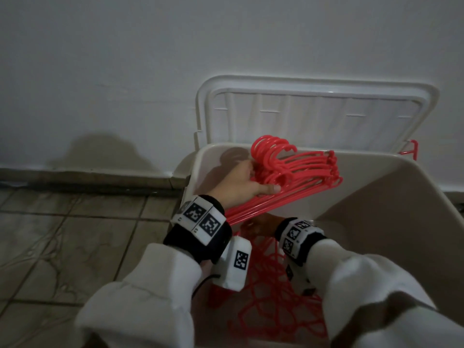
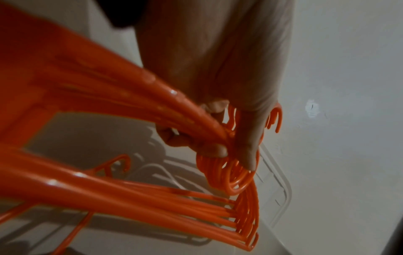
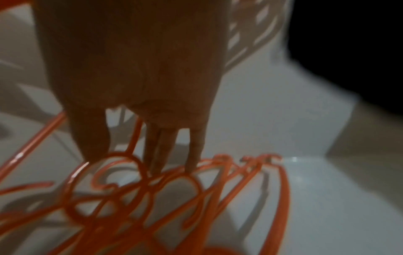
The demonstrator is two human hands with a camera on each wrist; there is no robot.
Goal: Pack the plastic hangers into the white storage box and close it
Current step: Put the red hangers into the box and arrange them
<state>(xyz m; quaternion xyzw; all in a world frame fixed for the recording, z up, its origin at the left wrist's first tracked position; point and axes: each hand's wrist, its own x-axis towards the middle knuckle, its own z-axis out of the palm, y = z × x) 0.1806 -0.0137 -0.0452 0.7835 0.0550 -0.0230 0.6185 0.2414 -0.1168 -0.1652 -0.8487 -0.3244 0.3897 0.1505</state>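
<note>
My left hand grips a bundle of several red plastic hangers at the necks, hooks up, over the open white storage box. In the left wrist view my fingers curl round the bundle just under the hooks. My right hand reaches down inside the box below the bundle. Its straight fingers press on a loose pile of red hangers lying on the box floor. The pile fills the near part of the box.
The box lid stands open, leaning back against the white wall. A red part shows at the lid's right corner. Tiled floor lies to the left of the box.
</note>
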